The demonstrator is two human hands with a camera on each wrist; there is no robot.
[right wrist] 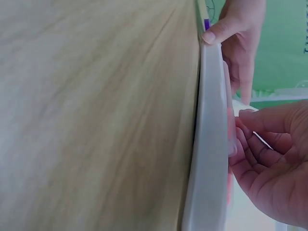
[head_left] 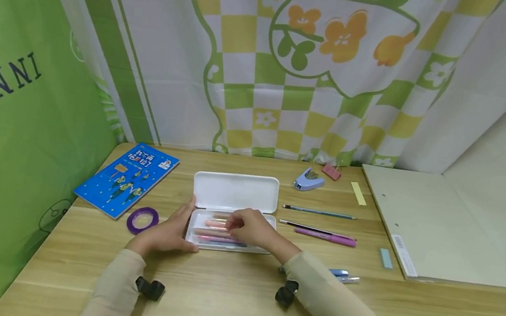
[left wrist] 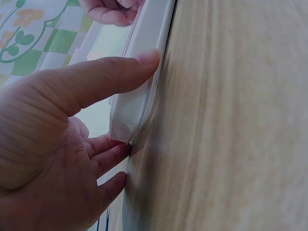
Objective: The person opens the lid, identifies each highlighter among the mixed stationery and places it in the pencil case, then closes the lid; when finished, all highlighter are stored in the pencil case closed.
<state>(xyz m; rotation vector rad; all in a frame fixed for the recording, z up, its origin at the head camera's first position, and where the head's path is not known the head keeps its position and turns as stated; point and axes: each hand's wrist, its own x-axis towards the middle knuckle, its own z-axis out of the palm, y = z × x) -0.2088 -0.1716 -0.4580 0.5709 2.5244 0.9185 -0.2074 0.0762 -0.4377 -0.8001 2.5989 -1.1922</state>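
The right hand [head_left: 250, 227] has its fingers [right wrist: 250, 144] curled down into the tray of the open case [head_left: 231, 214], their tips bunched on a pink pen [head_left: 217, 223] there; whether they actually pinch it cannot be told from the head view, and the right wrist view only shows the bent fingers against the inner side of the wall. The left hand [head_left: 168, 232] steadies the case from its left end: the thumb [left wrist: 113, 77] presses along the near wall at the corner, and the other fingers [left wrist: 108, 154] lie straight and apart against the short end.

The case sits on the counter [head_left: 233, 295] in front of the person, lid hinged back flat. Several pens, pink and purple, already lie side by side in the tray. Outside it, to the right, are a green pencil [head_left: 318, 211], a dark pen [head_left: 304, 226], a purple pen [head_left: 325, 237] and blue-capped markers [head_left: 342, 276] half hidden behind the right sleeve. As I judge it, the packing is about half done, with these few left and the lid to close.

Both forearms rest low on the counter, the wrists angled inward toward the case.
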